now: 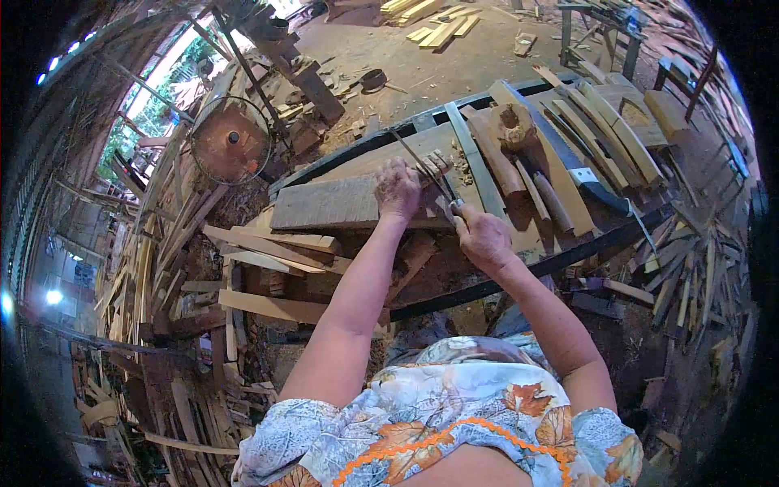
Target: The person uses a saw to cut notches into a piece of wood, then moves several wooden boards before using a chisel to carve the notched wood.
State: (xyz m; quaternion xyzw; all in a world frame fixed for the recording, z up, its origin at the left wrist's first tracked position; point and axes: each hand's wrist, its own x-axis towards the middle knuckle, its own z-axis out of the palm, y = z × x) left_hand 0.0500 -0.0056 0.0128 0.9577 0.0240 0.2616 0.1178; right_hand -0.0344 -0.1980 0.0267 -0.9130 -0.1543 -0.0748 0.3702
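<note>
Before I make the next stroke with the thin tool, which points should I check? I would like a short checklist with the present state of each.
1. Left hand presses down on the plank: ok.
2. Right hand is closed around the handle end of the thin tool: ok.
3. Gap between the tool and the left hand's fingers: not ok, the tool passes right beside them.
4. Plank lies flat and steady on the bench: cannot tell.
5. Wooden mallet lies apart from the stroke, to the right: ok.
6. Sharpness of the tool's edge: cannot tell.
</note>
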